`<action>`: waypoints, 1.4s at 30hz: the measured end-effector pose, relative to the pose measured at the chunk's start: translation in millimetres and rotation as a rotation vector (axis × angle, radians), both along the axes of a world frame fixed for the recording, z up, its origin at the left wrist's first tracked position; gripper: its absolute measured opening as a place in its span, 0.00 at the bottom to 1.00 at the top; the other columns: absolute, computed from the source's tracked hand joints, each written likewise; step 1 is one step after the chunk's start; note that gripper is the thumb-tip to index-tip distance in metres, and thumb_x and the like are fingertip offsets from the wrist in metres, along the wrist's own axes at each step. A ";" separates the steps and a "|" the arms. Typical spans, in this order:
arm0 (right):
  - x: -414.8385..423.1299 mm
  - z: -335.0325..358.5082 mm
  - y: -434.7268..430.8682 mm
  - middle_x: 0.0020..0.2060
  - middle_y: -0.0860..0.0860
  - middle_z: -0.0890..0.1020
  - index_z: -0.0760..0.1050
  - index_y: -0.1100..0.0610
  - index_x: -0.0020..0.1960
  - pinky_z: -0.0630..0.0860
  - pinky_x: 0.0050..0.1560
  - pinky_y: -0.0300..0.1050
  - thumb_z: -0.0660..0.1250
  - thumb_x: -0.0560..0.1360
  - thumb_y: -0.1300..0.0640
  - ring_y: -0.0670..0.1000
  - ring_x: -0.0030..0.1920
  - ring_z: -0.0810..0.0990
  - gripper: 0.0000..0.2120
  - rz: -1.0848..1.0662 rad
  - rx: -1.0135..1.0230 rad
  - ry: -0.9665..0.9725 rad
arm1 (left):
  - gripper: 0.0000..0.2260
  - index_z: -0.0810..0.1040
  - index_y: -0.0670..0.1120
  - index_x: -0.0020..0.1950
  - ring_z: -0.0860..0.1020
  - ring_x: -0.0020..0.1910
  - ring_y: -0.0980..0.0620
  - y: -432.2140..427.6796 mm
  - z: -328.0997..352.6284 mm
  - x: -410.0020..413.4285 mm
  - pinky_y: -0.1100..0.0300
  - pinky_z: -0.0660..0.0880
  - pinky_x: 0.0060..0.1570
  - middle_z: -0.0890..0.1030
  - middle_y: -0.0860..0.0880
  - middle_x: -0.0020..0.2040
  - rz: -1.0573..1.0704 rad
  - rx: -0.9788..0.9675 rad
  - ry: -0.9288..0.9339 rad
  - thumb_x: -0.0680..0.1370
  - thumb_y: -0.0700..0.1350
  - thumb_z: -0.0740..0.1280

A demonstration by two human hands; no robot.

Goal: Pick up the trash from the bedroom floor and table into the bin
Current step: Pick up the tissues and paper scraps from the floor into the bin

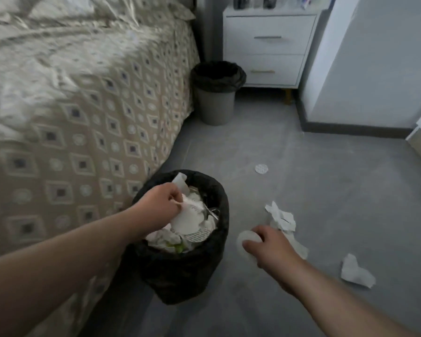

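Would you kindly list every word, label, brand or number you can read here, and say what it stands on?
No text can be read.
Sheet gripped by the left hand over the bin: faint dotted marks, too blurred.
Items on the nightstand: too blurred.
Round disc on the floor: a pattern, no legible text.
White wad in the right hand: no print visible.

The one camera sat on the person's head and looked forward and down at the floor (pixel 338 190). It was very near the left hand (pixel 164 204) and the right hand (pixel 269 248), whose arms came in from the bottom edge, and near the bin (pixel 180 276) just below. The bed (pixel 71 105) filled the left side. Far off at the top stood a second bin (pixel 215 105) and the white drawers (pixel 267 45). The wide view bent lines near the edges.
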State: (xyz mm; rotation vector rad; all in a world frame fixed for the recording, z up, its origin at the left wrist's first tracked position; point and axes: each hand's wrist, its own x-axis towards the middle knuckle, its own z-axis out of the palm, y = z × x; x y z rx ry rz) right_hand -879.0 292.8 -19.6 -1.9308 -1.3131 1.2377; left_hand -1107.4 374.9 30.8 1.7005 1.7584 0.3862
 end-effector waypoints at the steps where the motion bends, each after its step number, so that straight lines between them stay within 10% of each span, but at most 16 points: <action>1: -8.0 4.7 3.3 0.36 0.51 0.79 0.75 0.52 0.41 0.73 0.36 0.46 0.67 0.70 0.57 0.50 0.34 0.76 0.01 0.006 -0.001 0.006 | 0.07 0.73 0.50 0.39 0.75 0.41 0.48 2.0 -6.4 -14.4 0.58 0.70 0.37 0.78 0.45 0.45 0.079 0.027 0.032 0.74 0.38 0.63; 13: -45.8 20.3 58.3 0.44 0.53 0.80 0.75 0.53 0.44 0.83 0.41 0.50 0.66 0.72 0.65 0.52 0.35 0.81 0.07 -0.055 -0.020 0.069 | 0.23 0.67 0.43 0.71 0.63 0.72 0.47 -10.8 -62.2 -41.1 0.55 0.64 0.68 0.64 0.45 0.74 0.025 0.184 0.053 0.77 0.42 0.64; 19: -96.9 16.8 97.6 0.33 0.57 0.82 0.76 0.58 0.47 0.78 0.28 0.43 0.66 0.74 0.62 0.51 0.27 0.79 0.03 -0.009 0.009 0.062 | 0.19 0.72 0.41 0.67 0.71 0.65 0.48 -18.0 -72.7 -58.9 0.59 0.66 0.61 0.73 0.46 0.66 0.003 0.253 0.061 0.77 0.43 0.66; 25: -105.5 4.4 102.9 0.46 0.63 0.82 0.74 0.65 0.58 0.82 0.46 0.59 0.65 0.73 0.61 0.60 0.42 0.84 0.15 0.031 -0.036 0.023 | 0.19 0.73 0.40 0.66 0.71 0.65 0.46 -22.8 -80.9 -66.8 0.58 0.66 0.62 0.73 0.44 0.66 -0.037 0.269 0.106 0.77 0.44 0.66; 30: -64.5 17.0 75.8 0.55 0.49 0.77 0.71 0.56 0.67 0.78 0.56 0.53 0.65 0.73 0.57 0.54 0.53 0.80 0.22 0.187 0.116 -0.160 | 0.19 0.74 0.39 0.65 0.71 0.64 0.42 -21.4 -78.7 -60.7 0.52 0.66 0.64 0.75 0.41 0.64 -0.057 0.303 0.172 0.76 0.44 0.68; 42: 130.2 82.8 -26.6 0.35 0.52 0.77 0.74 0.58 0.56 0.74 0.35 0.45 0.62 0.75 0.64 0.51 0.35 0.76 0.11 -0.125 0.006 -0.187 | 0.31 0.73 0.47 0.66 0.65 0.70 0.48 -41.7 27.4 56.2 0.56 0.58 0.69 0.70 0.47 0.70 -0.425 0.440 0.221 0.73 0.63 0.50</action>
